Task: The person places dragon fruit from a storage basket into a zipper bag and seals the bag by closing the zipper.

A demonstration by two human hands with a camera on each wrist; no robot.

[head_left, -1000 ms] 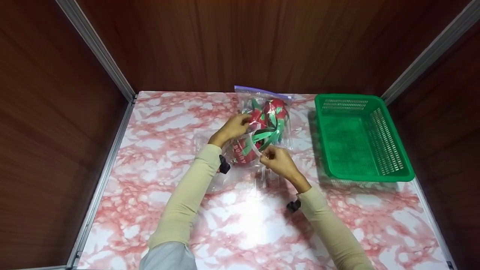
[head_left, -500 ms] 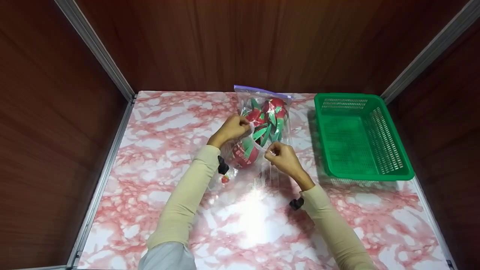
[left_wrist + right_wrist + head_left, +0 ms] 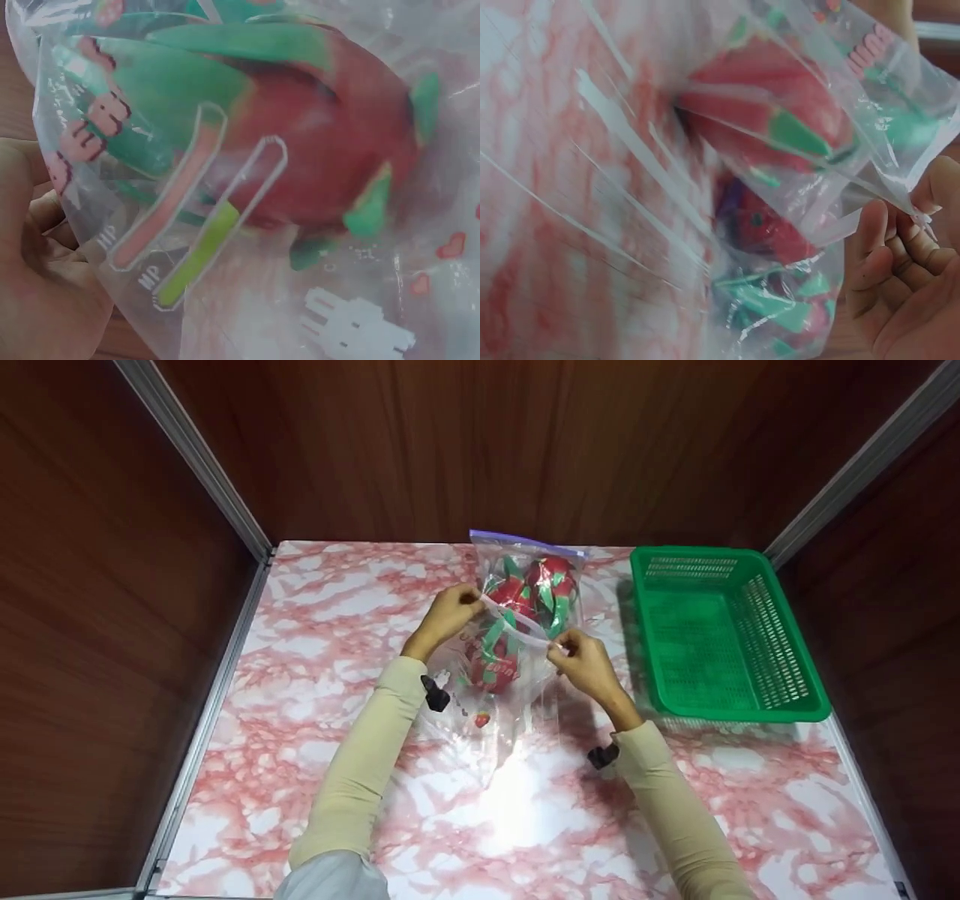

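Both hands hold up a clear printed zip bag [image 3: 480,697] by the white strip along its mouth. My left hand [image 3: 448,615] pinches the strip's left end, and my right hand [image 3: 589,664] pinches its right end. Through the film shows one red dragon fruit [image 3: 322,127] with green leafy scales. The film carries a white bunny, hearts, lettering and a strawberry. Just behind lies a second clear bag [image 3: 525,547] with a purple zip, holding two dragon fruits [image 3: 551,577]. The held bag's mouth overlaps its lower part in the head view.
To the right stands a green plastic basket [image 3: 660,660] with slotted walls. Red-and-white marbled tabletop [image 3: 322,780] lies under everything. Brown wood-grain panels [image 3: 450,450] with grey metal rails [image 3: 202,457] enclose the back and sides.
My hands have drawn apart, left hand leftward and right hand to the right and slightly away. The bag's mouth strip is now pulled straighter, and its printed film hangs down toward the front.
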